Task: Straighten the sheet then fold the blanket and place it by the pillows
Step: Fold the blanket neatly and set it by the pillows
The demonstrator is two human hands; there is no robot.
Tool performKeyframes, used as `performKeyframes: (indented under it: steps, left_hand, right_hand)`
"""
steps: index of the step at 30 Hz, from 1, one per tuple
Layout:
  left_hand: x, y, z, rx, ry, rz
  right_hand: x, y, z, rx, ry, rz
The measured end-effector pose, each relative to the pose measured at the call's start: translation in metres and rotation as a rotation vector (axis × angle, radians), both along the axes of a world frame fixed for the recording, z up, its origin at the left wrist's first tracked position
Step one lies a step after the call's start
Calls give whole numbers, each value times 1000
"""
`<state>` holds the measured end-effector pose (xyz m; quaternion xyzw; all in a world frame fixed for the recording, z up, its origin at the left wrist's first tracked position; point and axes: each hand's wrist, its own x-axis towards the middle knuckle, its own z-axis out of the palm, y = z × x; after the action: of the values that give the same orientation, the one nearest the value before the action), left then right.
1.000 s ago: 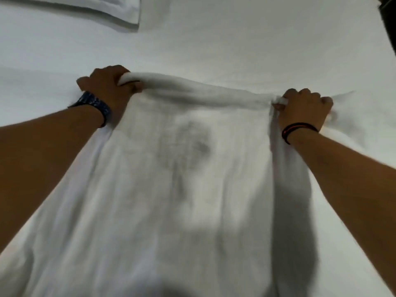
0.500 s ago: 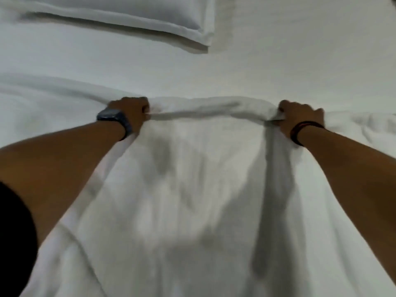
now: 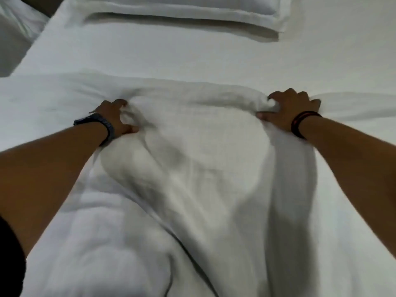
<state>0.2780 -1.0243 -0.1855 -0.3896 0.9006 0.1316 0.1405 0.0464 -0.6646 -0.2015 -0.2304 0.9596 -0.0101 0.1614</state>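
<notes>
A white blanket (image 3: pixel 192 168) lies bunched across the middle of the bed, its folded far edge running between my hands. My left hand (image 3: pixel 116 117), with a dark watch on the wrist, grips that edge at the left. My right hand (image 3: pixel 289 110), with dark bands on the wrist, grips the edge at the right, fingers pressed into the cloth. The white sheet (image 3: pixel 192 58) stretches flat beyond the blanket. A white pillow (image 3: pixel 182 11) lies along the top of the bed, apart from the blanket edge.
The bed's left edge (image 3: pixel 32 46) slants at the upper left, with more white bedding (image 3: pixel 15 33) beyond it. A dark sleeve (image 3: pixel 10 254) shows at the lower left.
Both hands have carried the blanket's edge forward up the bed and lowered it onto the sheet. The pillow has come further into view, and the blanket now billows between my arms.
</notes>
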Motion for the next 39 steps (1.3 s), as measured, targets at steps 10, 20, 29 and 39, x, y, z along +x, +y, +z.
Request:
performKeyframes:
  steps: [10, 20, 29, 39]
  left_hand:
    - [-20, -45, 14, 196, 675, 105]
    - [93, -75, -32, 295, 462, -367]
    - [187, -35, -27, 119, 345, -385]
    - [372, 51, 23, 109, 66, -648]
  right_hand:
    - [47, -79, 9, -259, 491, -406]
    - [177, -119, -18, -58, 7, -173]
    - [266, -73, 3, -160, -96, -130]
    - [410, 37, 60, -151, 191, 440]
